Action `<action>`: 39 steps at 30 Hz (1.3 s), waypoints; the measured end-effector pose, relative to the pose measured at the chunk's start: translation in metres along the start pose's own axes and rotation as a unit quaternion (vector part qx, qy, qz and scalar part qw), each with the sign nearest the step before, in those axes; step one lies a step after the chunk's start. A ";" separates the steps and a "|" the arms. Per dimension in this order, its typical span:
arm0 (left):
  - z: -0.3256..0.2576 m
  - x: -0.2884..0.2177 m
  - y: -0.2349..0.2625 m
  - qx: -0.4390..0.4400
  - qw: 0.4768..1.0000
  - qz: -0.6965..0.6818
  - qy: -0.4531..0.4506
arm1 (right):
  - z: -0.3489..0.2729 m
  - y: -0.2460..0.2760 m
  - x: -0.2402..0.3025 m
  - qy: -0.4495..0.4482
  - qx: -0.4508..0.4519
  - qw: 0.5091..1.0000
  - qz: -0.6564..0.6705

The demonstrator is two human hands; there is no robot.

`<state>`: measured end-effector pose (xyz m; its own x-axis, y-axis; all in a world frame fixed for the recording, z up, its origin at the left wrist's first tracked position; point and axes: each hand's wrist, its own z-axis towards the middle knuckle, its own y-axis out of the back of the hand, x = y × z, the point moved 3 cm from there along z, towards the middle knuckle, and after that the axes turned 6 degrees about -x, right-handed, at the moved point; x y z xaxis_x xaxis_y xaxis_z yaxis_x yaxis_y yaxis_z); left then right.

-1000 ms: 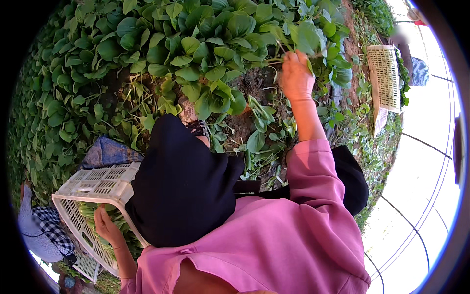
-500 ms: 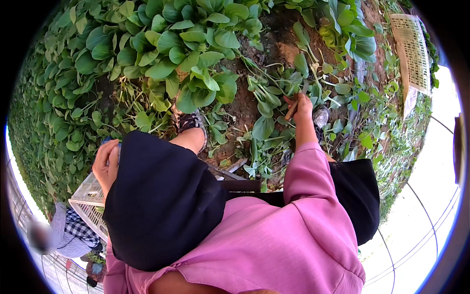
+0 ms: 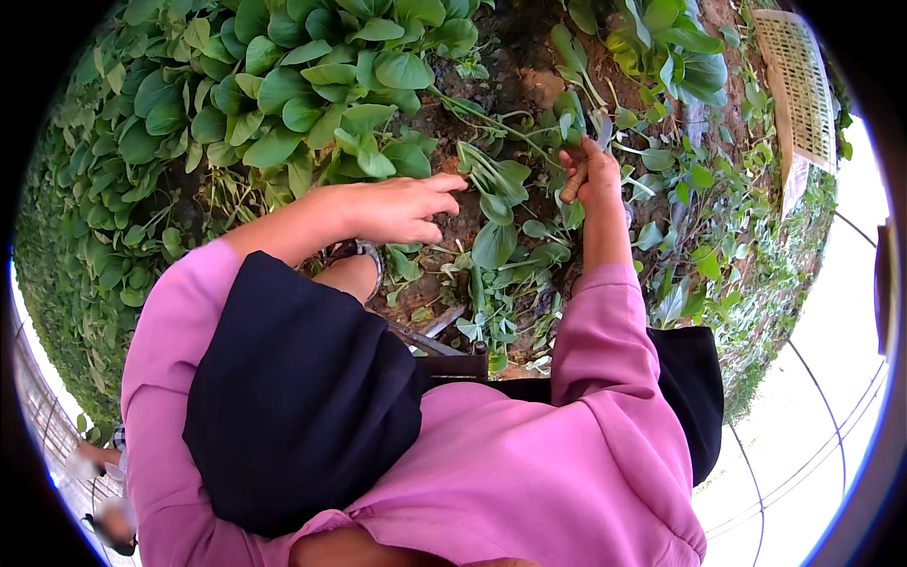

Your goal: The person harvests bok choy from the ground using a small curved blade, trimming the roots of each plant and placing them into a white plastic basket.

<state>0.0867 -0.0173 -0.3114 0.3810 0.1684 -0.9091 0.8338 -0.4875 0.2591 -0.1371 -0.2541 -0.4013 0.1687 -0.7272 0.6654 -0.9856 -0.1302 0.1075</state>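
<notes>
My left hand [image 3: 402, 208] reaches across the soil with its fingers apart and nothing in them. Just past its fingertips lies a bunch of loose leafy greens [image 3: 496, 184] with pale stems. In my right hand [image 3: 597, 178] is a small knife with a wooden handle [image 3: 573, 182]; its pale blade [image 3: 603, 125] points away from me. A broad green leaf [image 3: 570, 111] is right beside the knife, and I cannot tell whether my fingers touch it.
Dense rows of leafy greens [image 3: 283, 90] grow at the left and far side. Another standing clump [image 3: 675, 47] is at the far right. A pale plastic crate [image 3: 803, 90] lies beyond it. Below my hands is a dark bar [image 3: 458, 367]. People are at the lower left edge.
My left hand has left the white crate at the left and swung in over the soil towards the loose greens. My right hand has shifted slightly away from me with the knife.
</notes>
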 end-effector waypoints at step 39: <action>0.013 0.077 -0.022 -0.088 0.956 0.279 -0.005 | -0.027 -0.123 -0.037 0.476 0.360 0.388 -0.703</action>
<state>0.0929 -0.0049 -0.3916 0.7833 -0.0842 -0.6159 0.5563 -0.3474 0.7549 -0.0226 -0.1934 -0.4192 0.1175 0.9361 0.3315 0.3892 -0.3505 0.8519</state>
